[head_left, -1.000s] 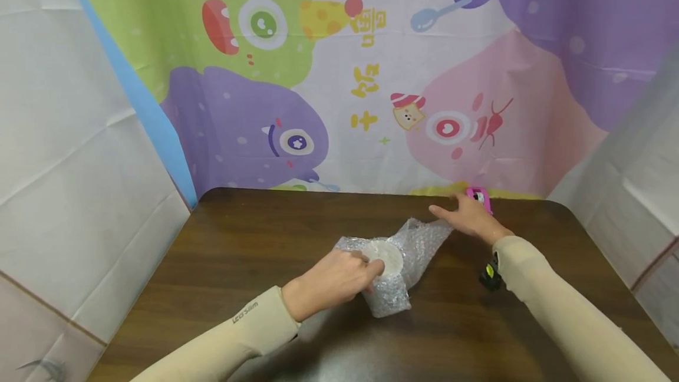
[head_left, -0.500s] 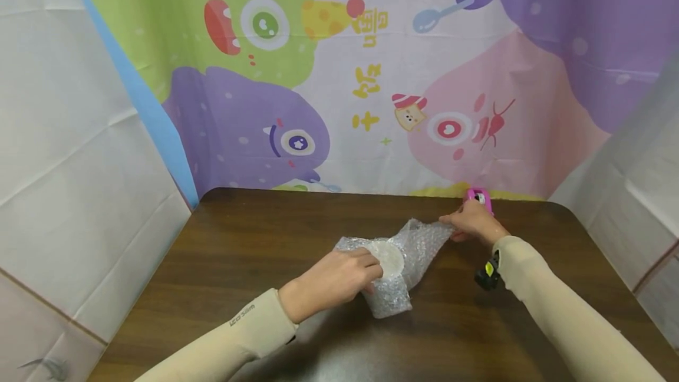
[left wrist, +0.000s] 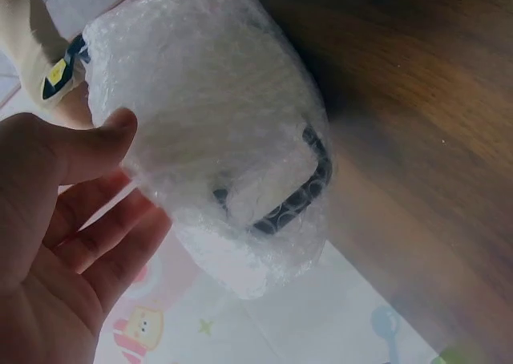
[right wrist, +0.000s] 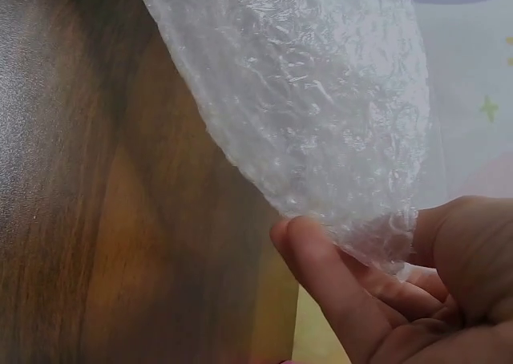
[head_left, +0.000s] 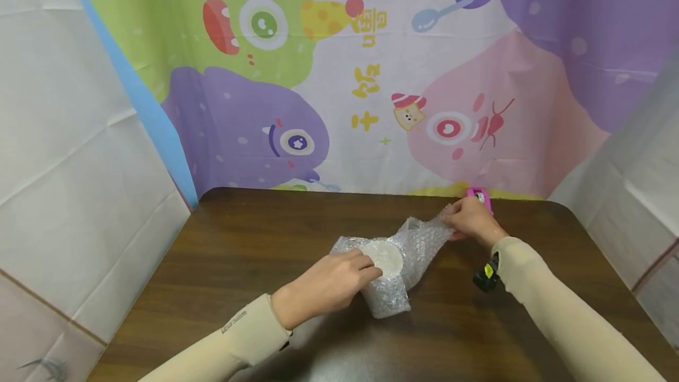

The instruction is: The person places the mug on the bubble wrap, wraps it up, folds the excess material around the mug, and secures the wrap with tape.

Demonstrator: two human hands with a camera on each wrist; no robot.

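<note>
A white, round-topped item (head_left: 385, 257) sits wrapped in bubble wrap (head_left: 421, 246) near the middle of the table. In the left wrist view, a dark handle-like loop (left wrist: 309, 192) shows through the clear layers. My left hand (head_left: 330, 280) holds the wrapped item from the left, thumb and fingers on either side of the wrap. At the far right end of the wrap, my right hand (head_left: 474, 218) pinches the loose tip between thumb and fingers. The right wrist view shows this wrap end (right wrist: 321, 123) stretching away from the fingertips, its edge raised over the wood.
The dark wooden table (head_left: 254, 229) backs onto a cartoon-printed curtain (head_left: 366, 158). A small pink object (head_left: 480, 194) stands at the table's back edge, right behind my right hand. Pale sheets (head_left: 90, 134) hang at both sides.
My right hand, earlier spread above the wrap's end, has closed on the tip and raised it slightly. The left hand's fingers have shifted a little; the wrapped item has barely moved.
</note>
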